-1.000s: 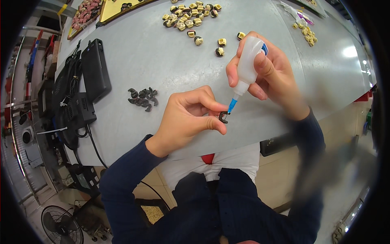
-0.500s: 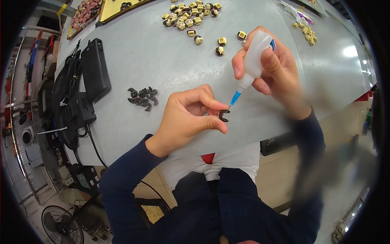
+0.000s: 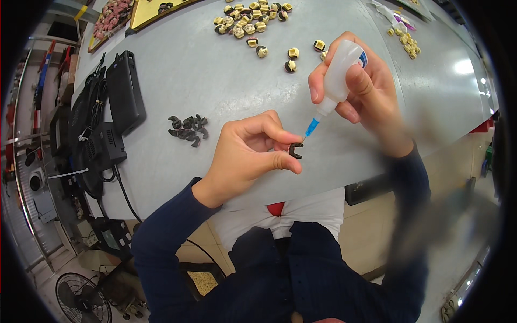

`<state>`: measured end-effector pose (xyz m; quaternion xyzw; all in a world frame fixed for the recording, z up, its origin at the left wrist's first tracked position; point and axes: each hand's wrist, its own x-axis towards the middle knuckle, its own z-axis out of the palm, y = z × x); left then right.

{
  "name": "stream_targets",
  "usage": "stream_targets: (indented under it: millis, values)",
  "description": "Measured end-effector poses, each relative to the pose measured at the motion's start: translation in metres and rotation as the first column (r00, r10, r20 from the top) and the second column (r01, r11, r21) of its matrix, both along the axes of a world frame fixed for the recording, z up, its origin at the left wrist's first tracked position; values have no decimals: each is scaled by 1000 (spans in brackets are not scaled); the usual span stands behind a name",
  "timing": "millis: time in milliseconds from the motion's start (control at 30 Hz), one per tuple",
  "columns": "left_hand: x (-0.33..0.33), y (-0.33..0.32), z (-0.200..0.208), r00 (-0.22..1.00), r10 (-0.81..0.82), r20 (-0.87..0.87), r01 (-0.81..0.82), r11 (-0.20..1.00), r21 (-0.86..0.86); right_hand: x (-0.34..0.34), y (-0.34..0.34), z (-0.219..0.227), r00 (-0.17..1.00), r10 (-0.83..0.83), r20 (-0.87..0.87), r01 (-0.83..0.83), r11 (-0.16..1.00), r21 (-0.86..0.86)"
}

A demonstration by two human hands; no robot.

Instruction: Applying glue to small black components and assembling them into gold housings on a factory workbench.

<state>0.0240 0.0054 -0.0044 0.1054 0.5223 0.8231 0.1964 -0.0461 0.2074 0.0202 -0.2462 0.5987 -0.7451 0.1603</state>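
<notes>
A small, black, C-shaped piece (image 3: 294, 151) is located above the bench (image 3: 226, 86), its opening facing right. The left hand (image 3: 245, 153) holds it in a narrow pinch between thumb and index finger. The right hand (image 3: 371, 89) is closed around a translucent white plastic squeeze bottle (image 3: 340, 70), tilted nozzle-down to the left. A blue needle hub (image 3: 312, 127) with a thin needle is fitted to the bottle; the needle tip is at the piece's upper arm, but contact cannot be confirmed. A blue label (image 3: 363, 60) near the bottle's base is too small and angled to read.

A pile of black curved pieces (image 3: 187, 124) lies left of the left hand, with grey bench surface between them. Beyond the hands lies a cluster of cream-and-black blocky pieces (image 3: 238, 32). A black rectangular case (image 3: 126, 91) stands near the bench's left edge. The bench's front edge runs just below the left hand in view, before the person's lap.
</notes>
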Motion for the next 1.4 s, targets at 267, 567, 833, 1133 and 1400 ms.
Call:
stream_targets:
  millis: [267,567,833,1133,1400]
  values:
    - [-1,-1,-3,1000,-3,-2,3,1000,-2,-9,10,1,999,-30,-18,29,998,-52]
    - [5,-3,1,995,89,49,-85,993,-86,-47,46,-13,794,-556,-247,555,828,-79]
    - [7,-4,1,996,53,68,-53,999,-3,-58,48,-31,671,-554,-492,723,634,273]
    - [5,-3,4,998,62,-2,-62,997,-55,-75,99,-28,142,-592,-793,990,102,101]
    - [5,-6,2,998,62,-15,-63,995,-77,-73,138,-57,156,-494,-855,868,-345,358]
